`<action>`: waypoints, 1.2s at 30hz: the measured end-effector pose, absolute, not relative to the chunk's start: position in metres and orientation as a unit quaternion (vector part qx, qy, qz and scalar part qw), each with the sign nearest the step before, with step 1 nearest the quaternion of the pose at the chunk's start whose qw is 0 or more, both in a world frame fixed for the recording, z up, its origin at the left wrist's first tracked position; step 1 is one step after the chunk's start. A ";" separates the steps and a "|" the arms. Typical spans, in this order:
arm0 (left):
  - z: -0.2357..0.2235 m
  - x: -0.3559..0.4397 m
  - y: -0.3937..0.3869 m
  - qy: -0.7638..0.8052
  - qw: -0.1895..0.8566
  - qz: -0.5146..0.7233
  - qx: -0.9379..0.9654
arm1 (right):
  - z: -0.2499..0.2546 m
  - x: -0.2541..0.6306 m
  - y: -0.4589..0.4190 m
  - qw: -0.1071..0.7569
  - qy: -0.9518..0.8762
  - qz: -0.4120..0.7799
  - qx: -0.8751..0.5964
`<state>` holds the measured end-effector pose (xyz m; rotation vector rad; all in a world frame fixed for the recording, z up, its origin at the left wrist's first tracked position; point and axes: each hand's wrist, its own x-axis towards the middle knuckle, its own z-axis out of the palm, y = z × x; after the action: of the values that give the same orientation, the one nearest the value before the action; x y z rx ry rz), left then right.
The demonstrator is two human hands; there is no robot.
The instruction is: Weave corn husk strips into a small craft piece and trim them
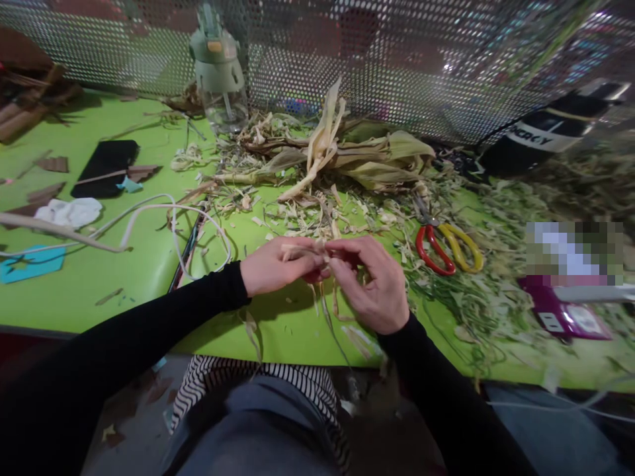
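Between my two hands, low over the front of the green table, is a small piece of pale dried corn husk. My left hand pinches it between thumb and fingers. From the other side my right hand closes its thumb and index finger on the same piece. Thin strips dangle under the fingers, and the fingertips hide part of the husk. Beyond my hands lies a heap of dried corn husks, with one pale husk sticking up. Scissors with one red and one yellow handle lie right of my right hand.
On the green table lie a black phone, a white cable and crumpled tissue. A bottle stands by the mesh partition. Shredded husk, a purple packet and a black spray-like bottle occupy the right.
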<state>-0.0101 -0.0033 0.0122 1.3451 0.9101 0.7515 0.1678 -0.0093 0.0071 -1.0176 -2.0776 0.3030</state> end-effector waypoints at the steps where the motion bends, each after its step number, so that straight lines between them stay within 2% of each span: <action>1: 0.012 -0.009 -0.004 0.398 0.621 0.324 0.593 | 0.008 0.168 -0.009 0.390 -0.816 0.127 -0.406; 6: 0.008 -0.005 -0.009 0.407 0.625 0.294 0.598 | 0.006 0.166 -0.009 0.397 -0.808 0.149 -0.408; 11: 0.013 -0.004 -0.005 0.463 0.664 0.291 0.509 | 0.003 0.169 -0.007 0.415 -0.738 0.198 -0.494; 14: 0.014 -0.005 -0.004 0.461 0.669 0.298 0.501 | 0.003 0.169 -0.006 0.403 -0.763 0.153 -0.482; 18: 0.005 -0.004 -0.006 0.406 0.645 0.284 0.582 | 0.006 0.165 -0.006 0.371 -0.837 0.079 -0.394; 26: 0.000 -0.001 -0.008 0.358 0.723 0.224 0.547 | 0.007 0.164 -0.009 0.379 -0.833 0.152 -0.373; 32: 0.003 -0.003 -0.006 0.372 0.735 0.268 0.499 | 0.012 0.172 -0.008 0.384 -0.803 0.207 -0.405; 36: 0.003 -0.004 -0.005 0.368 0.734 0.293 0.490 | 0.012 0.173 -0.006 0.362 -0.822 0.192 -0.396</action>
<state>-0.0038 -0.0049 0.0034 1.0774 0.8080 0.6438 0.1725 -0.0060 0.0120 -1.0186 -2.1162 0.4932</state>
